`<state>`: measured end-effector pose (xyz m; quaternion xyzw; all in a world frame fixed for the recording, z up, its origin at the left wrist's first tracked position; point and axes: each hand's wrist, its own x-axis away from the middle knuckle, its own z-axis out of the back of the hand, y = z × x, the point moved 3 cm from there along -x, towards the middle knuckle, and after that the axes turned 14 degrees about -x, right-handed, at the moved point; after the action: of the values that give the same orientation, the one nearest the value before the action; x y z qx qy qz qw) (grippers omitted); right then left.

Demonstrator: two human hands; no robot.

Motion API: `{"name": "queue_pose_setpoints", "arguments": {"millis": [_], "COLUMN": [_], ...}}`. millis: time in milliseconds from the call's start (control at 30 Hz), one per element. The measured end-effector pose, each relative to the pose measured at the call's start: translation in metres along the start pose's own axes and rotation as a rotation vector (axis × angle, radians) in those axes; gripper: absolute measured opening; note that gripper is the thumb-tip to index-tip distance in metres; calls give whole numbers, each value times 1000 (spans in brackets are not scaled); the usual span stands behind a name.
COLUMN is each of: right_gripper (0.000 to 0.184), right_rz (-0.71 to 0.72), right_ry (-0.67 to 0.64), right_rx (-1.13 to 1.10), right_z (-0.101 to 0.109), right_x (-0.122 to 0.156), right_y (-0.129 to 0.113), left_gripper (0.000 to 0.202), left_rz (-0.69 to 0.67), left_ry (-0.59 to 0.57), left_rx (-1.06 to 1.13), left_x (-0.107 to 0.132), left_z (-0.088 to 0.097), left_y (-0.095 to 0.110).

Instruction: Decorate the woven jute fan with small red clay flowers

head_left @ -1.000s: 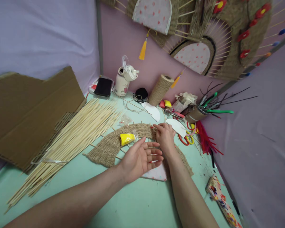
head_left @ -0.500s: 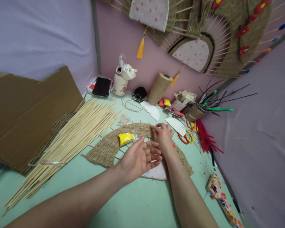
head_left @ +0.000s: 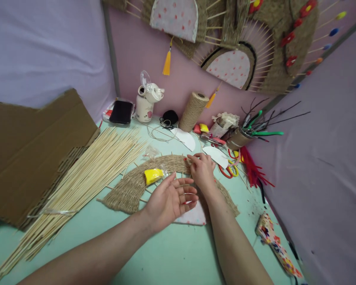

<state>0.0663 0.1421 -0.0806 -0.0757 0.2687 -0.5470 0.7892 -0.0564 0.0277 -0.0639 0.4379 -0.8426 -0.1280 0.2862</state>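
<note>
A half-round fan of woven jute point(head_left: 130, 188) with stick ribs lies on the mint-green table point(head_left: 166, 257). Its centre is a white spotted fabric piece point(head_left: 192, 217). My left hand point(head_left: 169, 200) hovers palm-up over the fan's middle, fingers spread, holding nothing. My right hand point(head_left: 202, 170) rests on the fan's upper rim, fingers curled and pinching at the weave; what it grips is too small to name. A yellow packet in clear wrap point(head_left: 153, 175) lies on the jute just left of both hands.
A heap of bamboo skewers point(head_left: 86, 174) and cardboard sheets point(head_left: 35, 146) fill the left. At the back stand a phone point(head_left: 121, 112), a white jug point(head_left: 145, 103), a jute spool point(head_left: 192, 111), and a tool cup point(head_left: 240, 138). Scissors point(head_left: 230, 170), red pipe cleaners point(head_left: 253, 170) and finished fans point(head_left: 234, 67) lie right.
Both hands hold nearly the same pose. The view has shifted slightly, so everything sits a little lower-left in the picture.
</note>
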Motion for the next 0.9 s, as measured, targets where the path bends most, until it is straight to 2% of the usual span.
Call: {"name": "queue_pose_setpoints", "arguments": {"millis": [367,567,667,767,833,900], "right_gripper": [35,38,42,43,38,32], "right_rz": [22,35,28,14,17,10], "right_ry": [-107,-122,-88,23,79,77], "right_rx": [48,50,37,-16,-69,-140], "right_z": [-4,-2,10,34,52,64], "right_x": [3,3,4,7,13,22], "right_y": [-2,-4,-9,-14,-16,-15], "left_gripper": [46,44,43,41,39,32], "left_rz": [4,2,4,-13,-83,-220], "left_ry": [10,21,21,30,59,117], "left_rx": [-24,-21,-23,-50,-117,-252], "left_x": [-2,-2,-1,-1,-2,-1], "left_z": [3,2,2,3,5,6], "left_y": [-3,-2,-2,-2,0,5]}}
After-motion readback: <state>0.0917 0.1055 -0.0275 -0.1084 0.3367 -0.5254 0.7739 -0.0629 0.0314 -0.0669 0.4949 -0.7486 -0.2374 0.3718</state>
